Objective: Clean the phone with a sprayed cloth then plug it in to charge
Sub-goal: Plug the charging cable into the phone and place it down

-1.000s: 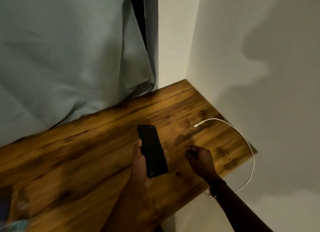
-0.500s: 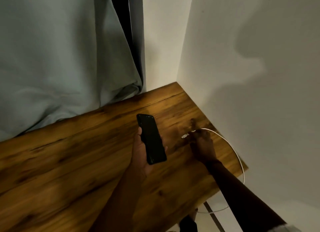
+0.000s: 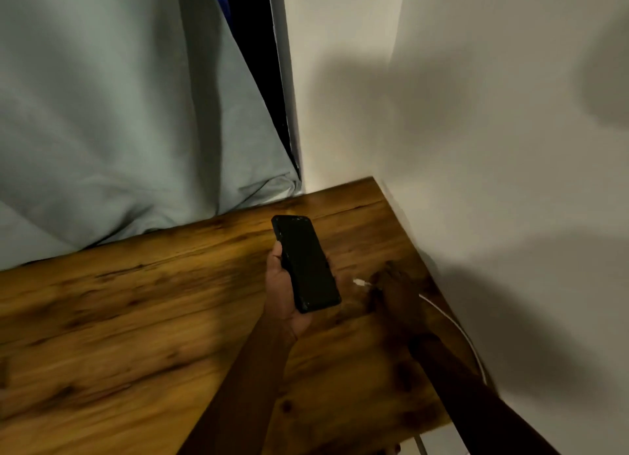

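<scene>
A black phone (image 3: 304, 262) with a dark screen lies in my left hand (image 3: 282, 298), held above the wooden table (image 3: 136, 335). Just to its right, my right hand (image 3: 396, 296) pinches the white charging cable (image 3: 452, 325) near its plug end. The plug tip (image 3: 360, 282) points left toward the phone's lower right side, a short gap away. The cable curves off the table's right edge and down along the wall. No cloth or spray bottle is in view.
A pale green curtain (image 3: 119, 131) hangs behind the table on the left. White walls (image 3: 493, 148) close the corner at the back and right. The table's right edge runs against the wall.
My right hand reached the cable end on the table, took hold of it and brought the plug leftward, closer to the phone. The left hand kept holding the phone.
</scene>
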